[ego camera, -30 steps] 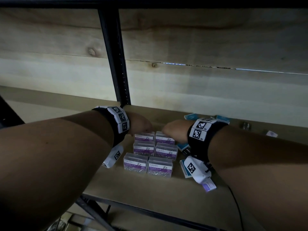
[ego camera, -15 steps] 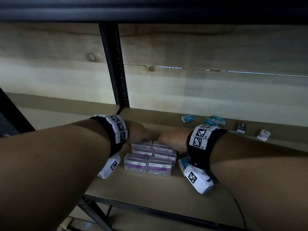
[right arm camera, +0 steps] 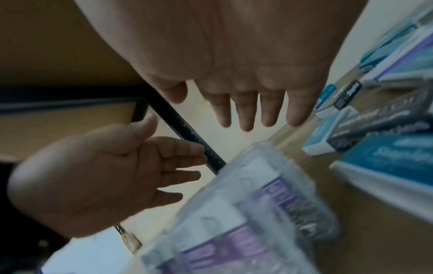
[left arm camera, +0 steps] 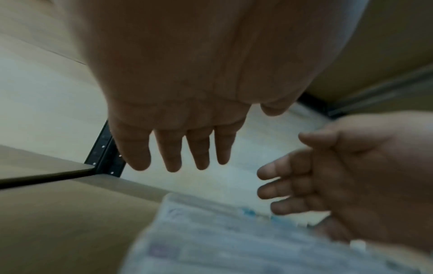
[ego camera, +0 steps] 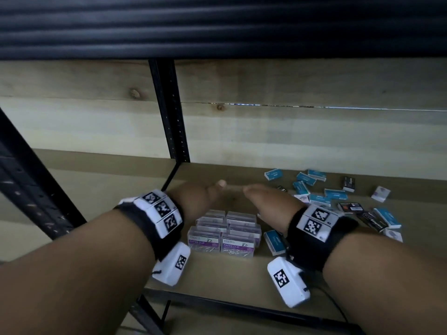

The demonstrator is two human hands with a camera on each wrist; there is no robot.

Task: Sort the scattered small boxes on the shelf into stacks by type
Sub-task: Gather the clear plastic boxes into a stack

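Clear purple-labelled paper clip boxes [ego camera: 223, 234] stand stacked in a tidy block near the shelf's front. My left hand [ego camera: 200, 194] hovers just above the block's left rear and my right hand [ego camera: 268, 199] above its right rear, both empty with fingers straight. The left wrist view shows the left hand [left arm camera: 178, 144] spread over the blurred boxes [left arm camera: 234, 241]. In the right wrist view the right hand [right arm camera: 253, 109] is equally spread above the boxes [right arm camera: 253, 213]. Blue staple boxes [ego camera: 312, 187], black ones [ego camera: 350, 207] and small white-purple ones [ego camera: 381, 193] lie scattered to the right.
A black upright post [ego camera: 169, 112] stands behind the left hand. The wooden shelf [ego camera: 217, 276] ends at a dark front rail, and an upper shelf edge [ego camera: 217, 27] hangs low overhead. One blue box [ego camera: 275, 241] lies beside the block, under my right wrist.
Both hands have let go of the paper clip boxes, lifted off the block and spread their fingers. The head view has tilted down and right, showing more scattered boxes.
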